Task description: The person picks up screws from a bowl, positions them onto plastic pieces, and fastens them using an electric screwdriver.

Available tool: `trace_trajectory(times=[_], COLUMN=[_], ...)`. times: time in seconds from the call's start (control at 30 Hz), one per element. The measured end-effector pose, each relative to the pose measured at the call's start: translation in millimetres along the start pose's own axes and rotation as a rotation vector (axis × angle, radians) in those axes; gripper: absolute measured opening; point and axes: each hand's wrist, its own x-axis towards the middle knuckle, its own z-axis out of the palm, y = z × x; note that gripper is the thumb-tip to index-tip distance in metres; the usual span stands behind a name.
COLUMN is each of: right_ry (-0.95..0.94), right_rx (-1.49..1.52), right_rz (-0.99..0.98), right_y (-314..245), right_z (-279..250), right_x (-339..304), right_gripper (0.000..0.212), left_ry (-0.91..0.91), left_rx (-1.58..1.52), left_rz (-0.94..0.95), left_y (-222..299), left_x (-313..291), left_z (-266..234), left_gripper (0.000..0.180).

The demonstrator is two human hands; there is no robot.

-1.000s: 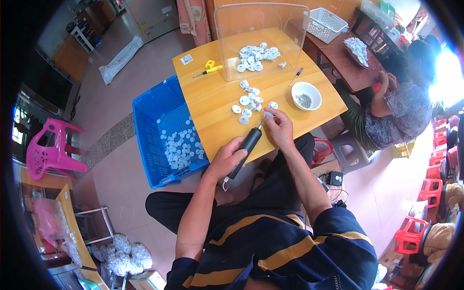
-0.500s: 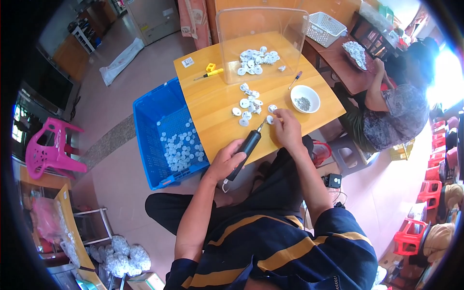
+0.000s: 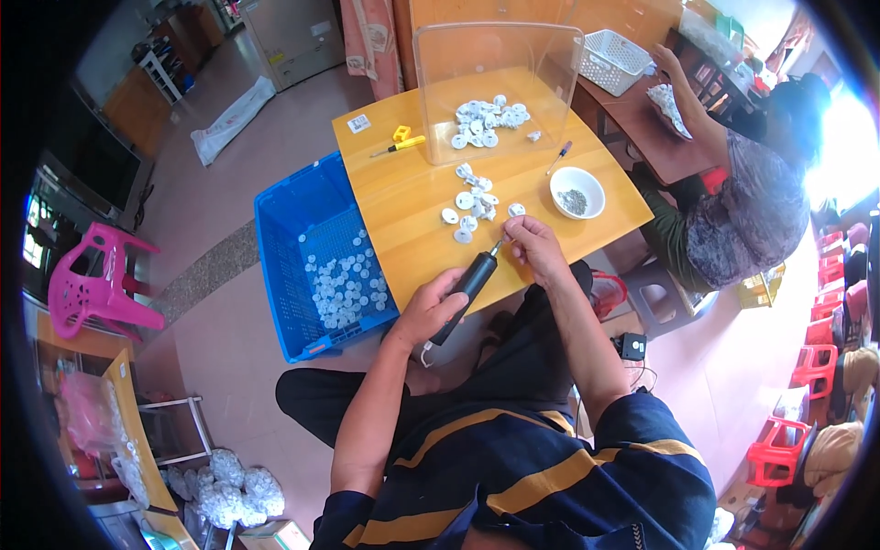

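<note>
My left hand (image 3: pixel 429 310) is closed around a black power screwdriver (image 3: pixel 467 290) with a white cord at its lower end. Its metal bit points up and right, to the fingertips of my right hand (image 3: pixel 539 252). Those fingers are pinched at the bit's tip; whatever small thing they hold is hidden. A round white plastic part (image 3: pixel 517 210) lies just beyond them. Left of it on the wooden table (image 3: pixel 394 206) is a loose cluster of similar white parts (image 3: pixel 479 199). A white bowl (image 3: pixel 580 177) of small metal pieces, likely screws, stands to the right.
A clear plastic bin (image 3: pixel 500 27) stands at the table's far side, around a pile of white parts (image 3: pixel 490 119). A yellow-handled screwdriver (image 3: pixel 405 144) and a small screwdriver (image 3: pixel 559 158) lie nearby. Left is a blue crate (image 3: pixel 275 275) with white discs. Another person (image 3: pixel 747 202) sits at right.
My right hand has drawn in to the screwdriver's tip, its fingers now pinched there. The white part that lay under those fingers no longer shows. The other person has raised an arm.
</note>
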Motion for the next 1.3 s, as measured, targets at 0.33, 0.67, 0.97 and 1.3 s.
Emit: trace_trajectory(times=[0.33, 0.67, 0.97, 1.3], right_ry=[0.054, 0.044, 0.31, 0.205], right_rx=[0.171, 0.185, -0.606, -1.057], right_rz=[-0.09, -0.082, -0.561, -0.575], right_y=[24.2, 17.6, 7.8, 9.3], right_z=[7.8, 7.3, -23.5, -8.2], right_x=[4.4, 1.3, 21.5, 14.7], right_gripper=[0.016, 0.018, 0.022, 0.026], left_ry=[-0.007, 0.004, 0.014, 0.021], left_rx=[0.031, -0.013, 0.017, 0.003], left_rz=[-0.024, -0.015, -0.013, -0.009], left_y=[0.1, -0.9, -0.9, -3.0], left_x=[0.9, 0.3, 1.9, 1.1], left_z=[-1.4, -1.4, -0.9, -1.3], left_gripper=[0.048, 0.047, 0.047, 0.046])
